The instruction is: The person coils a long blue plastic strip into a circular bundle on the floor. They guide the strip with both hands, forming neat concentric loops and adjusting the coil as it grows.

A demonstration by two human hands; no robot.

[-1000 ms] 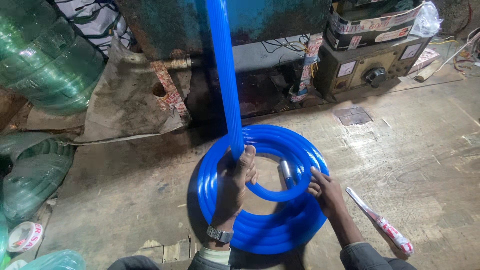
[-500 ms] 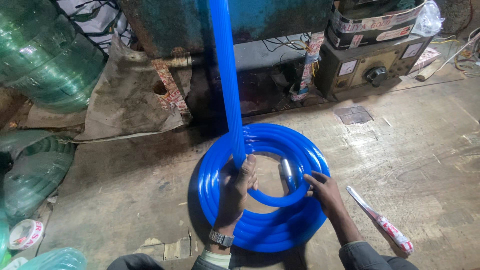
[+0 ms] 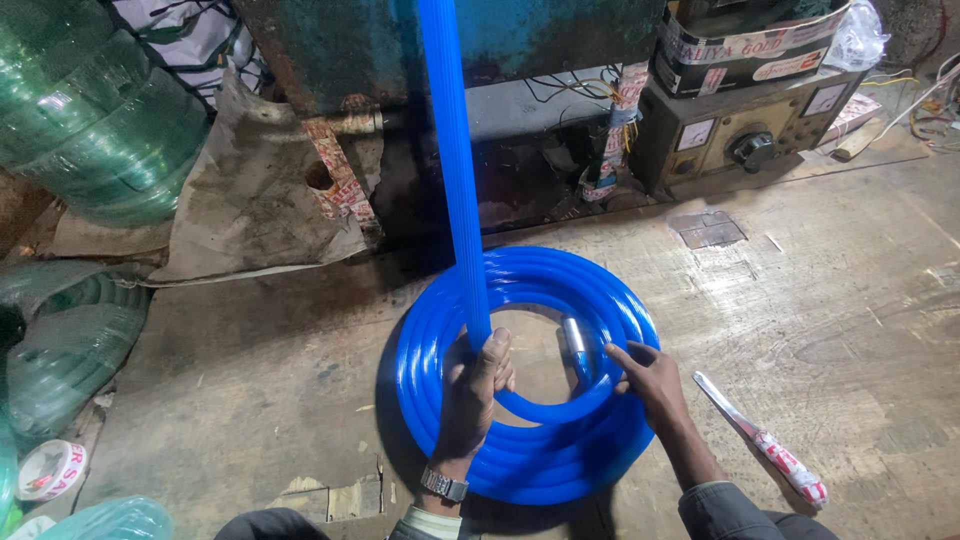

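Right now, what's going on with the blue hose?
A person is handling a coil of blue hose that lies flat on a worn wooden floor. The left hand grips the straight hose length running up out of frame. The right hand rests on the coil's inner turns beside a metal end fitting. A knife-like tool wrapped in tape lies on the floor beside the right forearm.

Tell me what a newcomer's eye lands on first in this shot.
The bright blue hose comes first: a straight run drops from the top edge into the left hand, which grips it above the flat blue coil on the floor at centre. The right hand rests on the coil's inner turns, beside a short metal fitting. Green hose rolls are stacked at the upper left.
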